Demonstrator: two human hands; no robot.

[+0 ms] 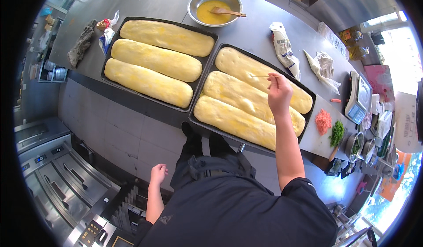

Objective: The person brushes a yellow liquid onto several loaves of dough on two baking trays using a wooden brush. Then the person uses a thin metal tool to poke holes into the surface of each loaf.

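My right hand (279, 90) pinches a thin wooden pick (260, 76) above the upper dough loaf (231, 62) on the right-hand baking tray (231, 135). Small holes dot the left end of that loaf. Below it, the middle loaf (224, 85) has a raised bubble, and the lower loaf (231, 116) lies against it. My right forearm hides part of the lower two. Low at my side, away from the table, my left hand (159, 173) hangs with loosely bent fingers and nothing visible in it.
A second dark tray (145, 100) bears three egg-washed loaves. Behind are a steel bowl (193, 7) of yellow liquid with a wooden-handled brush, and a plastic packet (284, 47). To the right stand a digital scale (358, 96), chopped pink food (323, 122) and chopped greens (337, 133).
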